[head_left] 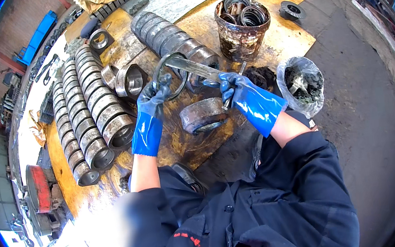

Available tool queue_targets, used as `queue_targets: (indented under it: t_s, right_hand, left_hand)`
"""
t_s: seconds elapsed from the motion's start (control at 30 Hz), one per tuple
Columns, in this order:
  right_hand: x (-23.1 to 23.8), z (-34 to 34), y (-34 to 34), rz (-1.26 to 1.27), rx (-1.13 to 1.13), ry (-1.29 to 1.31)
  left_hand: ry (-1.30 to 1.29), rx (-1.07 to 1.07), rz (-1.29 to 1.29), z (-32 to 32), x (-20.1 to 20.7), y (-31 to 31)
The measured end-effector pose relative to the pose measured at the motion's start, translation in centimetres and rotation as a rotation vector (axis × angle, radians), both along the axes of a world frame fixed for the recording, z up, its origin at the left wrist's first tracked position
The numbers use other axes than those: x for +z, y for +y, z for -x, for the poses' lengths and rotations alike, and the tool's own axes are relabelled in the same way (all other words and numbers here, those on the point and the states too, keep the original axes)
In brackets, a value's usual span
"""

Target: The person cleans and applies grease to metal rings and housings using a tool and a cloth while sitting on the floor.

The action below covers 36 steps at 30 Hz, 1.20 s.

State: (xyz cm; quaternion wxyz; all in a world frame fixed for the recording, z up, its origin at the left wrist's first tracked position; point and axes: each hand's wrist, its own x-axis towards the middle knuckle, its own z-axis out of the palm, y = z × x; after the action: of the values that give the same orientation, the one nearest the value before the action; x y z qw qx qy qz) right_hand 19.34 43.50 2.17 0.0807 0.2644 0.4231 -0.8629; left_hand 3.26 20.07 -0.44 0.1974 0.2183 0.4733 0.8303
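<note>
My left hand [155, 93], in a blue rubber glove, is closed on the near left side of a thin dark ring [185, 81], held up off the floor. My right hand [238, 89], gloved the same way, grips a flat metal scraper [194, 67]. Its blade points up and left, and its tip overlaps the ring; whether they touch I cannot tell. A thin rod [242, 67] also shows on both sides of the right fist; whether it belongs to the scraper is unclear. Below the hands, a thick greasy metal collar [203, 114] rests on the stained sheet.
Long rows of metal collars [100, 98] lie at left, another row [162, 34] beyond my hands. A grimy bucket [244, 33] of rings stands at far right, near a flanged disc [292, 10]. A plastic-lined container [301, 83] of black waste sits beside my right forearm.
</note>
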Motion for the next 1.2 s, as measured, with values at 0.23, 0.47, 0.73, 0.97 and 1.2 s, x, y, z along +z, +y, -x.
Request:
queue_targets:
  t_s: [0.23,0.47,0.73,0.97,1.2]
  right_hand:
    - [-2.5,1.2,1.5,0.212,-0.028,0.049]
    - [-3.1,0.5,1.4,0.099,-0.058,0.000]
    - [-3.8,-0.6,0.7,-0.273,0.151,0.127]
    - [-2.8,-1.8,0.2,-0.765,-0.127,0.750]
    - [2.1,-2.3,-0.9,-1.811,0.185,0.763]
  left_hand:
    - [-0.093,-0.316,0.368,1.4,-2.1,-1.9]
    - [0.555,0.135,0.840,2.3,1.0,0.9]
    - [0.023,0.062,0.895,0.0,-0.4,-0.6]
    - [-0.078,-0.029,0.550,0.4,0.7,-2.1]
    - [-0.027,-0.077,0.497,0.5,0.0,-1.6]
